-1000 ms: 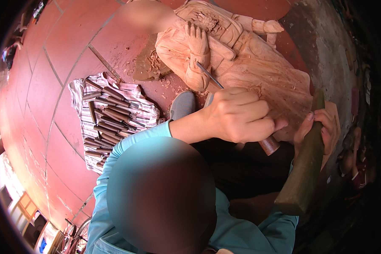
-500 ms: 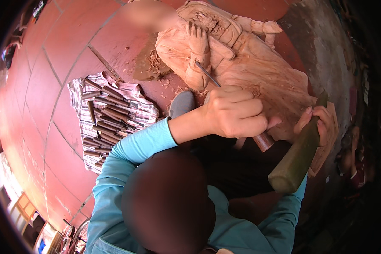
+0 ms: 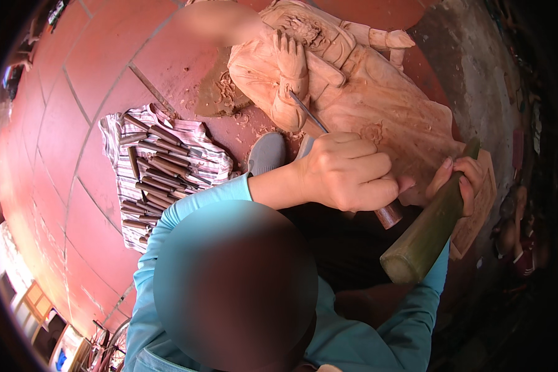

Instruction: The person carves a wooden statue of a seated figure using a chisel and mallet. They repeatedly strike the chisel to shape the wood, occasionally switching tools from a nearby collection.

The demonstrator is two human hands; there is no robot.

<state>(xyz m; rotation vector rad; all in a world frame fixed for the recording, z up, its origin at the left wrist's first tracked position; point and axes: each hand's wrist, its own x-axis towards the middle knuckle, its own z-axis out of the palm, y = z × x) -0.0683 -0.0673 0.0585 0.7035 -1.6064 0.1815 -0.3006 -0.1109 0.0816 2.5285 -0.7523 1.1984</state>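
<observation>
My left hand (image 3: 351,170) is closed in a fist around a wood chisel (image 3: 389,215). The chisel's thin metal shaft slants up and left, and its tip meets the carved sleeve just below the raised hand of a pale wooden statue (image 3: 384,118). The brown handle end sticks out below my fist. My right hand (image 3: 462,177) grips the narrow end of a greenish, club-shaped mallet (image 3: 429,229). The mallet's thick end hangs near the chisel handle, with a small gap between them. The statue lies on its back, with carved folds and a round ornament.
Left of me, several wood-handled chisels (image 3: 158,177) lie on a striped cloth (image 3: 115,133) on the red tiled floor (image 3: 74,161). Wood shavings (image 3: 226,90) are scattered beside the statue. A grey shoe (image 3: 267,154) shows near it. Part of a bicycle (image 3: 111,347) stands at lower left.
The mallet's thick end has swung slightly left, closer to the chisel handle. My left hand and the chisel have shifted a little right and down. The statue looks unmoved.
</observation>
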